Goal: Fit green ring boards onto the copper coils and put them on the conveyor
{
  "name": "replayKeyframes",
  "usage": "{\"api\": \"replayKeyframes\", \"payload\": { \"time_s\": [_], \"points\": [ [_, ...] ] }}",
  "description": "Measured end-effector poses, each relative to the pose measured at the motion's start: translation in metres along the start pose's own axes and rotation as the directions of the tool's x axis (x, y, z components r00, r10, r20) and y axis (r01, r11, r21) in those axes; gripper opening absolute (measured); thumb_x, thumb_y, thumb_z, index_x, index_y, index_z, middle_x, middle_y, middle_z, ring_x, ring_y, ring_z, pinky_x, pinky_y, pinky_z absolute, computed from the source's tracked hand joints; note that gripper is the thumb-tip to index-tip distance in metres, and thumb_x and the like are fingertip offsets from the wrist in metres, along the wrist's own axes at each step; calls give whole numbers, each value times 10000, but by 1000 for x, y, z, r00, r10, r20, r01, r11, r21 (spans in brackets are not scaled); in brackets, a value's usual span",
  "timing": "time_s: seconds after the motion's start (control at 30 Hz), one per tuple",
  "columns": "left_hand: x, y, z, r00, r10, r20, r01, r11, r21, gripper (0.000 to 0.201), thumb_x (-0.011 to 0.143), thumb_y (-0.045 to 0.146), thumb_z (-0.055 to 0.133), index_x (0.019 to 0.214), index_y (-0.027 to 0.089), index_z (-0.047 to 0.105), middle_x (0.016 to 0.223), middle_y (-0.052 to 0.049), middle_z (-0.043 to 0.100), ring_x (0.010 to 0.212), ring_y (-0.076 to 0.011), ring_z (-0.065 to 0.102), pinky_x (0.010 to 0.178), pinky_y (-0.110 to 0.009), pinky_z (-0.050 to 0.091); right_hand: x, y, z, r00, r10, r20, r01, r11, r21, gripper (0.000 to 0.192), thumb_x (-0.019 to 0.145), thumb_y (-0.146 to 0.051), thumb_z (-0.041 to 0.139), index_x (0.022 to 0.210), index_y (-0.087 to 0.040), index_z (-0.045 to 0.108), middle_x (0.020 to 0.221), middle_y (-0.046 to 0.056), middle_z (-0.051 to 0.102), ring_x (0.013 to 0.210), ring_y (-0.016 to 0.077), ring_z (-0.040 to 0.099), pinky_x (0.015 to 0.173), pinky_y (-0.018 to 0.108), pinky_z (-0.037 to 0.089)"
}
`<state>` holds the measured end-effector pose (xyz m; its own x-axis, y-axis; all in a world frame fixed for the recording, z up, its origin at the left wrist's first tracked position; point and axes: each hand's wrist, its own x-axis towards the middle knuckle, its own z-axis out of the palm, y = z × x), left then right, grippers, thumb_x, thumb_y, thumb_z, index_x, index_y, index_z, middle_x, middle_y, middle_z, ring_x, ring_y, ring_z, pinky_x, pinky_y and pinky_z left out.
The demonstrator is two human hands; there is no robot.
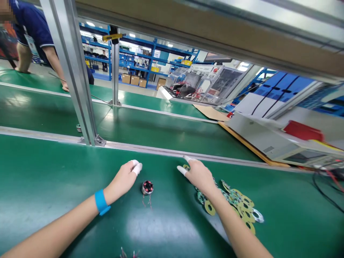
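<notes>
Head view: ring-shaped boards (pixel 247 214) lie beneath and beside the right forearm; a wired coil unit (pixel 147 187) rests mid-worktop (pixel 67 168), between the open right hand (pixel 200 175) and closed left hand (pixel 123 178); metal rail (pixel 150 152) lines the far edge.

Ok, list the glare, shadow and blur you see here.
Head view: pale glare on the glossy green tabletop, below the round red-and-black coil with thin wires; head view: dark shadow below the right hand with white fingertip covers; head view: silver metal beam, top right, soft and blurred.
</notes>
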<state>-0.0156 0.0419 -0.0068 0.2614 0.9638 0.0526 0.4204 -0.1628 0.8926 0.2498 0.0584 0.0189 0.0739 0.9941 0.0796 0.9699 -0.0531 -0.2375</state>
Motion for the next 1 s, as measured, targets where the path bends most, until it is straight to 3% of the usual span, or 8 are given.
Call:
{"api": "replayKeyframes", "payload": {
  "time_s": [0.13, 0.3, 0.43, 0.53, 0.6, 0.77, 0.9, 1.0],
  "points": [
    [4, -5, 1, 1000, -17, 17, 18, 998, -66, 289, 851, 365, 347, 728, 172, 523, 718, -14, 545, 651, -160, 489, 599, -282, 388, 1, 8, 1, 999, 6, 39, 1, 983, -182, 247, 752, -217, 569, 951, -96, 651, 895, 218, 685, 918, 357, 611, 805, 470, 409],
    [3, -3, 2, 1000, -4, 21, 6, 998, -56, 272, 830, 386, 403, 715, 170, 522, 693, -3, 536, 656, -157, 483, 608, -270, 393, -2, 0, -9, 994, -86, 70, 98, 977, -187, 256, 767, -172, 535, 978, -115, 669, 972, 195, 691, 980, 328, 611, 874, 452, 413],
    [2, -2, 3, 1000, 15, 27, -14, 997, -71, 253, 826, 370, 421, 721, 168, 532, 711, -7, 554, 689, -162, 505, 646, -270, 408, -6, -10, -17, 944, -310, 116, 276, 930, 242, 329, 774, -265, 576, 1088, -177, 622, 1130, 104, 659, 1065, 243, 594, 933, 385, 442],
    [1, 3, 3, 999, 24, 46, -20, 996, -86, 246, 836, 361, 431, 757, 168, 561, 768, -19, 594, 743, -174, 534, 701, -279, 418, -13, -21, -12, 876, -467, 120, 244, 643, 726, 344, 753, -339, 636, 1055, -176, 618, 1127, 106, 653, 1048, 242, 604, 940, 427, 451],
    [-2, 9, 3, 996, 67, 57, -62, 994, -86, 229, 845, 341, 438, 807, 172, 588, 850, -32, 620, 819, -185, 545, 769, -288, 413, -20, -31, -8, 846, -516, 135, 162, 490, 856, 370, 737, -393, 673, 1039, -188, 615, 1123, 104, 651, 1037, 236, 608, 933, 428, 458],
    [-8, 21, 7, 960, 230, 159, -221, 972, -72, 276, 875, 320, 423, 704, 181, 589, 825, -23, 620, 844, -174, 523, 797, -275, 386, -33, -47, -1, 808, -576, 124, 102, 344, 933, 440, 728, -486, 680, 1064, -211, 612, 1122, 99, 652, 1074, 239, 589, 980, 451, 412],
    [-9, 20, 12, 961, 201, 188, -176, 974, -142, 350, 861, 346, 432, 565, 176, 509, 634, 3, 562, 684, -148, 494, 669, -255, 372, -36, -50, 4, 808, -582, 97, 140, 348, 927, 434, 750, -496, 656, 1081, -218, 615, 1126, 99, 651, 1101, 246, 574, 984, 451, 413],
    [-8, 19, 12, 977, 156, 145, -126, 972, -199, 346, 838, 363, 450, 555, 173, 513, 615, 5, 555, 644, -143, 482, 638, -254, 360, -39, -51, 9, 859, -511, 31, 221, 426, 877, 422, 777, -469, 633, 1113, -216, 598, 1147, 112, 635, 1056, 246, 597, 910, 431, 483]
  ]
}}
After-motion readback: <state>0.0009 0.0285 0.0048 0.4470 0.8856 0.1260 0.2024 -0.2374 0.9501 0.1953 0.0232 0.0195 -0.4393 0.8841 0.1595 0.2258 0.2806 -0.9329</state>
